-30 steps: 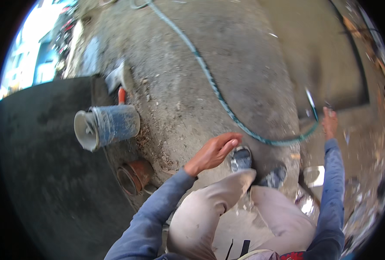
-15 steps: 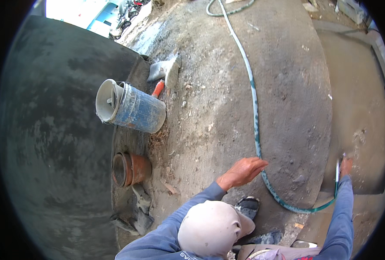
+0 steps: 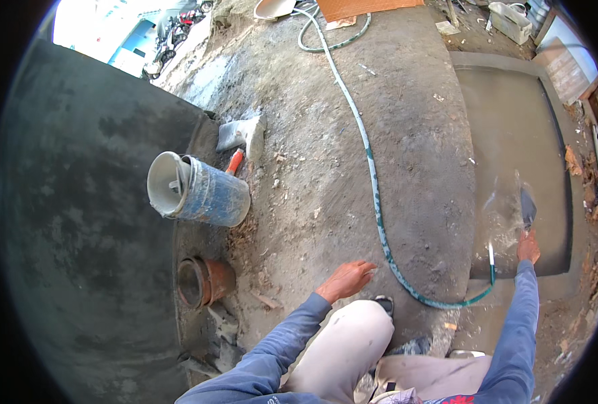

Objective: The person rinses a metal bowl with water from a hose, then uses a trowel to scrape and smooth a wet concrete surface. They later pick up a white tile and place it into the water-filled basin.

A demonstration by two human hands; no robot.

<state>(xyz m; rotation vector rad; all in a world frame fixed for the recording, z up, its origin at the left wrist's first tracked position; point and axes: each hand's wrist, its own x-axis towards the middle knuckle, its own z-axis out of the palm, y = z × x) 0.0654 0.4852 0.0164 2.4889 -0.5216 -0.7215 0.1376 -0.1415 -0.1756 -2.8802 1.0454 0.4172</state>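
My right hand [image 3: 528, 246] is closed on a trowel [image 3: 528, 207], its pointed blade over the murky water in a shallow rectangular basin [image 3: 524, 111]. Beside that hand, the white end of a green hose [image 3: 378, 214] sticks up over the basin's near edge. Ripples show on the water around the blade. My left hand [image 3: 347, 280] hangs over the dirt ground, left of the hose and apart from it. Its fingers reach to the right, loosely bent, and I see nothing held in them.
Along the dark smooth wall [image 3: 97, 222] at left stand a blue bucket [image 3: 214, 194] and a smaller brown bucket [image 3: 221, 280]. An orange-handled tool [image 3: 235, 162] lies behind the blue bucket. A pale container [image 3: 510, 23] stands at the far right. Rubble lines the basin's right side.
The view has shifted, bringing more of the basin and the far ground into sight. My right hand has moved forward over the water, off the hose end, with the trowel now visible in it.
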